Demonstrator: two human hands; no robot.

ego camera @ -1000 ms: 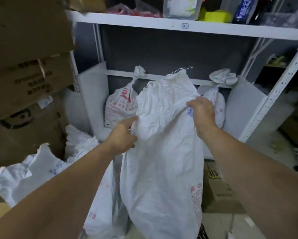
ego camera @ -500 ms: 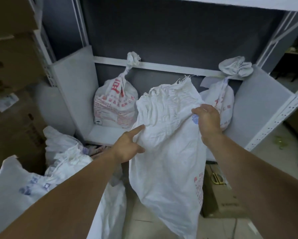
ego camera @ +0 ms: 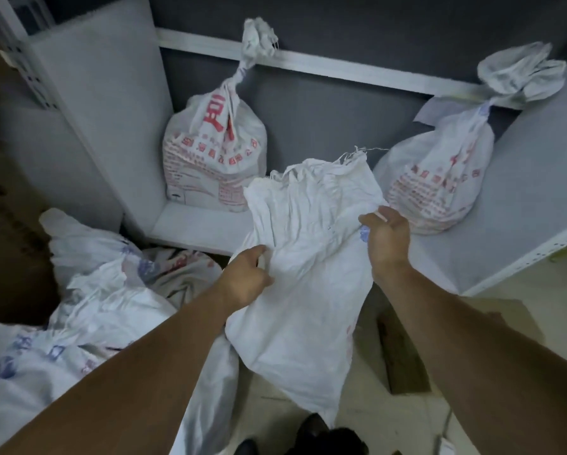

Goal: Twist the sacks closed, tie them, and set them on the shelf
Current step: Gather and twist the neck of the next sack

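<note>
A white woven sack (ego camera: 305,290) hangs in front of me, its frayed mouth untied and loosely gathered at the top. My left hand (ego camera: 246,277) grips its left edge and my right hand (ego camera: 387,239) grips its right edge, a little higher. Behind it, on the low white shelf (ego camera: 203,228), stand two tied sacks with red print: one at the back left (ego camera: 214,152) and one at the right (ego camera: 439,178), each with a twisted neck and a knotted top.
Several more white sacks (ego camera: 88,297) lie heaped on the floor at the left, beside brown cartons (ego camera: 6,224). A flat piece of cardboard (ego camera: 400,356) lies on the floor at the right. My shoes (ego camera: 311,435) show at the bottom edge.
My view has tilted down and moved closer to the shelf. The sack has come lower and my left hand has closed on its edge, its pointing finger now curled in.
</note>
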